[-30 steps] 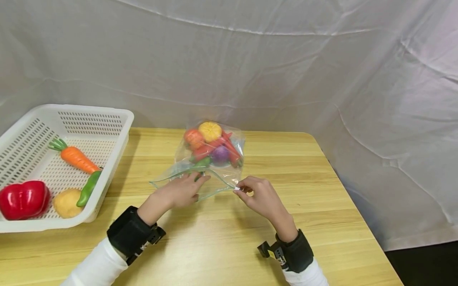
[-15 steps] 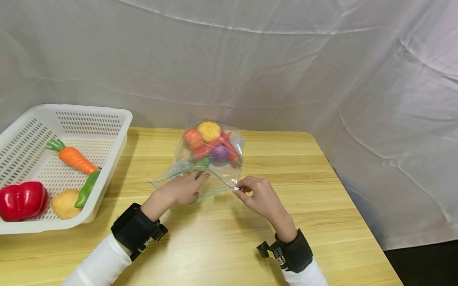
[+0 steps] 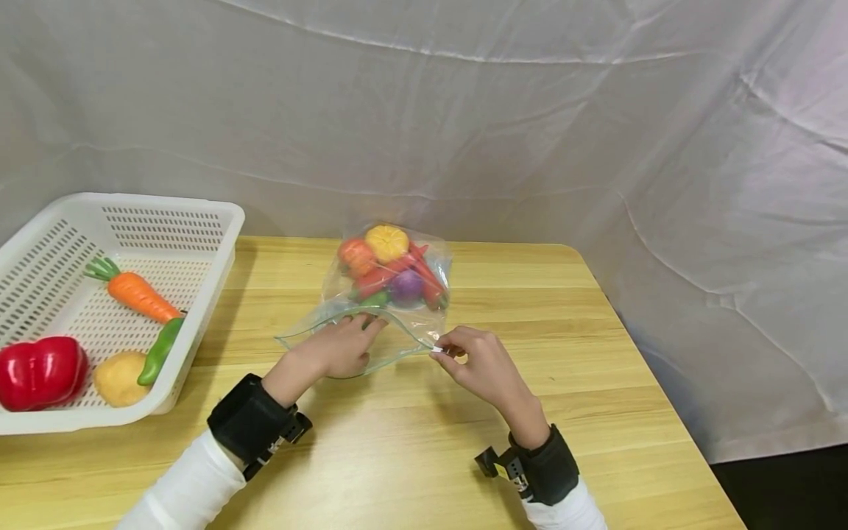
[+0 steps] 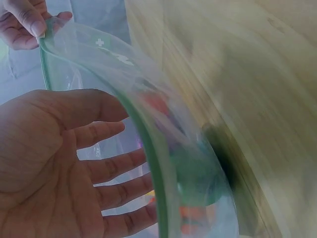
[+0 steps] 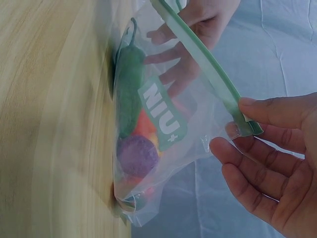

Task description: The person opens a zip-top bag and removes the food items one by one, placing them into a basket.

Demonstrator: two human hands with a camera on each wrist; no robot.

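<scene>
One end of the bag's (image 3: 424, 322) mouth is pinched by the right hand (image 3: 480, 364), while the left hand's (image 3: 339, 350) loosely spread fingers are held inside it. The bag, laid on the table (image 3: 517, 294), is partly filled with vegetables (image 3: 380, 280) (one purple). A carrot (image 3: 140, 294) is held in the basket (image 3: 228, 221).

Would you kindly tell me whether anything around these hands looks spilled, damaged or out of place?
Nothing stands out. The vegetables sit within the clear bag or the white basket, with no visible spill or tear. The bag's mouth gapes, with the left hand partly inside and the right hand pinching one corner.
</scene>
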